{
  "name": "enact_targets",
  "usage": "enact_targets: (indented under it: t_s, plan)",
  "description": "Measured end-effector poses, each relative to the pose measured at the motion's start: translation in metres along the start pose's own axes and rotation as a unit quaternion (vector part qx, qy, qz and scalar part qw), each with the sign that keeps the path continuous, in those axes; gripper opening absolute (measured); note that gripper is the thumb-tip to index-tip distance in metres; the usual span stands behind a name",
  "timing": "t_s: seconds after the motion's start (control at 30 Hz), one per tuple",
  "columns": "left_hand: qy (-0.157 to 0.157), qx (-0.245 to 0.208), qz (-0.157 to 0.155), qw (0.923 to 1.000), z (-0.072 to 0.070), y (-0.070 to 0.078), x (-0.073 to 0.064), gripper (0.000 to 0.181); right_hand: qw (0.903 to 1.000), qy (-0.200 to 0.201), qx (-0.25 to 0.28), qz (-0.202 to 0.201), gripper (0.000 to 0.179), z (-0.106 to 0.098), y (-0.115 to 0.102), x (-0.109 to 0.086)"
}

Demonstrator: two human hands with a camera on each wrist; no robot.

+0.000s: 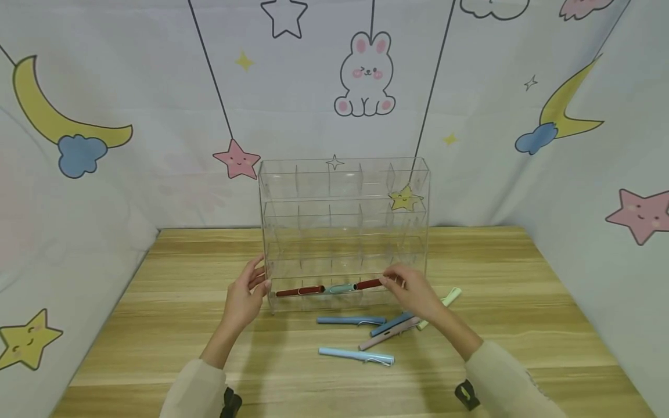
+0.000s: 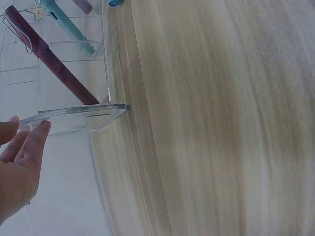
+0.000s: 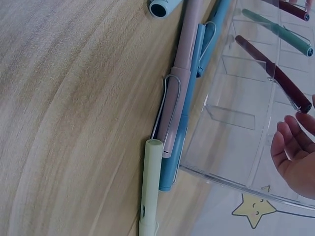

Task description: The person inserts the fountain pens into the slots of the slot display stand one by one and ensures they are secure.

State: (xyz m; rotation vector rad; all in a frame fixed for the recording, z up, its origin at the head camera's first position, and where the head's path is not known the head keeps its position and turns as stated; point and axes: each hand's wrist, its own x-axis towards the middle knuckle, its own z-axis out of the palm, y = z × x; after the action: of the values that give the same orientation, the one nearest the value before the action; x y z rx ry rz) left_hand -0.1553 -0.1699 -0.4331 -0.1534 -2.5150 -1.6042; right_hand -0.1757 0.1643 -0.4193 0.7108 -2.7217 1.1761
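Left hand open, relaxed fingers resting against left end of clear organizer. Right hand pinched dark red pen lying in bottom row, beside teal pen. Organizer stood on wooden table.

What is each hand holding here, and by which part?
The right hand pinches a dark red pen by its right end, in the clear organizer. The left hand only touches the organizer's left side.
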Motion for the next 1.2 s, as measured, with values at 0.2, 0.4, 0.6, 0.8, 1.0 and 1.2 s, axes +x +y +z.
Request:
enact_targets:
  t_s: [0.2, 0.4, 0.6, 0.8, 1.0, 1.2]
  plan:
    - [-0.003, 0.006, -0.001, 1.0, -0.0006, 0.0019, -0.0011, 0.052, 0.9997, -0.001, -0.011, 0.023, 0.015, -0.0008, 0.0014, -0.0005]
    - [-0.002, 0.009, 0.003, 1.0, -0.0007, 0.0009, -0.0006, 0.053, 0.9998, -0.013, -0.009, 0.012, 0.014, -0.0018, 0.0019, -0.0015]
    - [0.001, 0.005, -0.002, 1.0, 0.0001, -0.0017, 0.0004, 0.054, 0.9995, -0.031, 0.005, 0.002, 0.013, -0.0034, 0.0015, -0.0043]
    - [0.001, 0.002, -0.004, 1.0, 0.0004, -0.0018, 0.0006, 0.054, 0.9991, -0.038, 0.018, 0.003, 0.012, -0.0055, 0.0015, -0.0061]
    - [-0.001, -0.002, -0.008, 1.0, 0.0006, -0.0013, 0.0006, 0.053, 0.9987, -0.039, 0.032, -0.009, 0.019, -0.0058, 0.0012, -0.0057]
    - [-0.001, -0.006, -0.006, 1.0, 0.0006, 0.0, 0.0004, 0.053, 0.9983, -0.036, 0.041, -0.022, 0.02, -0.0056, -0.0009, -0.0043]
